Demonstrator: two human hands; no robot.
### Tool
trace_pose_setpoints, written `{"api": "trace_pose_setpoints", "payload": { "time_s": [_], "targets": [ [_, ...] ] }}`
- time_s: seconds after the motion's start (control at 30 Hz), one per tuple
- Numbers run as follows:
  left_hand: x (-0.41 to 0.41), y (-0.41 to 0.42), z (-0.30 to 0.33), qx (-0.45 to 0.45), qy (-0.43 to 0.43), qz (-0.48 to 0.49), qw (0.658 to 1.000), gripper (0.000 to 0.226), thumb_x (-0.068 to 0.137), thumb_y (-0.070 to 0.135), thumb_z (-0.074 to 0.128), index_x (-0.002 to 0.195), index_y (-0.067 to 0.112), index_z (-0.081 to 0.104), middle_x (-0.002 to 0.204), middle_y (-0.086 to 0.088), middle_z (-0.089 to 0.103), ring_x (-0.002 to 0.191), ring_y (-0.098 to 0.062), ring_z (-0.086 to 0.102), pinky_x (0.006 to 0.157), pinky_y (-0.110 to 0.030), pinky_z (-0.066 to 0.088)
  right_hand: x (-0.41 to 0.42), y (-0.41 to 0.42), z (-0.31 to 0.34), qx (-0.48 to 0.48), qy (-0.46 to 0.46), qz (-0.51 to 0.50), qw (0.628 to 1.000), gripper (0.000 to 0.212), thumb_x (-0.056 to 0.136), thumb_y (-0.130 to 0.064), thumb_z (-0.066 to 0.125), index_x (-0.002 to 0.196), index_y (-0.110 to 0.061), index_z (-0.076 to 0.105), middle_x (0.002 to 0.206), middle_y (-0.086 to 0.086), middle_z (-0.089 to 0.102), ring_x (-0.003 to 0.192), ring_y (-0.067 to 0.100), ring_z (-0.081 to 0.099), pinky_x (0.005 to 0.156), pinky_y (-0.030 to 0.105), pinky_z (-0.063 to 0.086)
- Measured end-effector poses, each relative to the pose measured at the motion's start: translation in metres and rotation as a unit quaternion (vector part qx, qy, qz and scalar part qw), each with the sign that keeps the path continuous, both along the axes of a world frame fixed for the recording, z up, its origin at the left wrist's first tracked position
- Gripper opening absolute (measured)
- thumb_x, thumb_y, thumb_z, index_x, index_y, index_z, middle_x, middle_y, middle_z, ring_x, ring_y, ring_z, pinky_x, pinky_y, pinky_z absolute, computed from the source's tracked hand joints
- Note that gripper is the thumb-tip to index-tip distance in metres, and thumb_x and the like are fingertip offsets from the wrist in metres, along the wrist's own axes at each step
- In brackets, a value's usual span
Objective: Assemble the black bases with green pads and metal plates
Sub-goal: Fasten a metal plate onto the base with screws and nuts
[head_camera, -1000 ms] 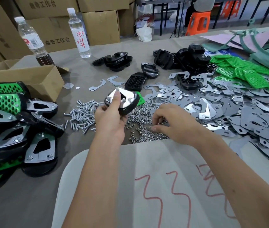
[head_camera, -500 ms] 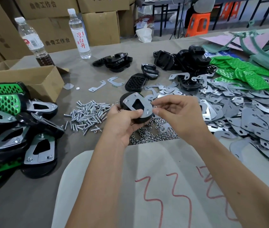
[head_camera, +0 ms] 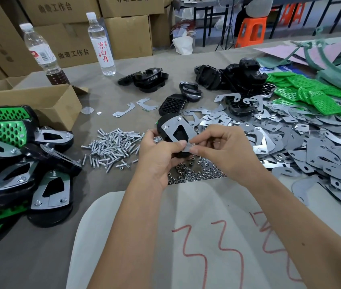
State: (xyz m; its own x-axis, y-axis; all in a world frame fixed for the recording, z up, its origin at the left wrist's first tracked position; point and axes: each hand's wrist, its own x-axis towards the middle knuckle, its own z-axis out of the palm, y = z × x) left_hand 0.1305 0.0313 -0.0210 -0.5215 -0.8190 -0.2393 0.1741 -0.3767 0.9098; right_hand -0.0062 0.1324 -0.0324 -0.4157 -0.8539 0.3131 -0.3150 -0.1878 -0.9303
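My left hand [head_camera: 158, 157] grips a black base [head_camera: 166, 124] with a metal plate [head_camera: 178, 130] lying on its upturned side; the base is tilted toward me above the table. My right hand [head_camera: 221, 149] pinches something small at the plate's near corner, thumb and forefinger together; whether it is a nut I cannot tell. A nut sits on the plate's far left corner. Loose nuts [head_camera: 192, 174] lie under my hands and a heap of screws [head_camera: 113, 144] lies to the left. Loose metal plates [head_camera: 290, 142], green pads [head_camera: 311, 92] and bare black bases [head_camera: 232, 76] fill the right side.
Finished assemblies [head_camera: 19, 163] are stacked at the left, next to an open cardboard box [head_camera: 40, 101]. Two bottles [head_camera: 100, 44] stand at the back left. A white sheet with red marks [head_camera: 207, 236] covers the near table edge. Cartons line the back.
My right hand rose from the nut pile to the base. My left hand turned the base so the plate faces me and lifted it closer.
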Motion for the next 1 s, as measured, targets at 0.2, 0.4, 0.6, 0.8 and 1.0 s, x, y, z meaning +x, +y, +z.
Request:
{"api": "trace_pose_setpoints", "payload": {
  "time_s": [0.2,0.4,0.6,0.8,1.0],
  "targets": [
    [-0.002,0.000,0.000,-0.007,0.013,0.005,1.000,0.046,0.084,-0.017,0.068,0.119,0.007,0.052,0.107,-0.021,0.076,0.084,-0.032,0.076,0.077,-0.049,0.065,0.002,-0.001,0.000,-0.001,0.020,-0.042,0.999,0.014,0.080,-0.006,0.088,0.079,-0.015,0.076,0.072,0.009,0.069,0.062,0.011,0.056,0.057,0.023,0.047],
    [-0.005,0.004,0.001,-0.028,0.007,0.020,0.999,0.046,0.084,-0.015,0.069,0.118,0.009,0.051,0.110,-0.022,0.075,0.087,-0.033,0.076,0.069,-0.042,0.064,0.001,-0.001,-0.003,-0.013,0.038,-0.055,0.998,0.020,0.078,-0.010,0.090,0.090,-0.021,0.079,0.068,0.001,0.059,0.064,0.015,0.049,0.059,0.028,0.045],
    [-0.002,-0.003,0.001,0.039,0.061,0.078,0.994,0.049,0.084,-0.019,0.067,0.125,0.003,0.052,0.108,-0.022,0.074,0.086,-0.035,0.078,0.072,-0.045,0.065,0.003,0.002,-0.005,-0.010,0.059,-0.054,0.997,0.027,0.094,-0.026,0.076,0.072,-0.011,0.077,0.049,-0.009,0.051,0.045,0.005,0.037,0.047,0.017,0.030],
    [-0.003,-0.004,0.000,0.053,0.074,0.080,0.993,0.046,0.084,-0.020,0.066,0.121,0.002,0.052,0.100,-0.020,0.074,0.079,-0.032,0.078,0.072,-0.046,0.065,0.010,0.006,0.006,-0.016,0.040,-0.009,0.999,0.027,0.104,-0.037,0.057,0.102,-0.023,0.080,0.053,-0.003,0.054,0.049,0.009,0.044,0.054,0.028,0.043],
    [0.001,-0.009,0.001,0.069,0.080,0.113,0.988,0.050,0.086,-0.020,0.064,0.131,-0.004,0.049,0.118,-0.027,0.069,0.094,-0.038,0.075,0.075,-0.047,0.065,0.007,0.007,0.005,-0.027,-0.017,-0.053,0.998,0.063,0.104,-0.048,0.049,0.056,-0.008,0.061,0.046,0.006,0.033,0.044,0.014,0.026,0.049,0.028,0.026]
  ]
}}
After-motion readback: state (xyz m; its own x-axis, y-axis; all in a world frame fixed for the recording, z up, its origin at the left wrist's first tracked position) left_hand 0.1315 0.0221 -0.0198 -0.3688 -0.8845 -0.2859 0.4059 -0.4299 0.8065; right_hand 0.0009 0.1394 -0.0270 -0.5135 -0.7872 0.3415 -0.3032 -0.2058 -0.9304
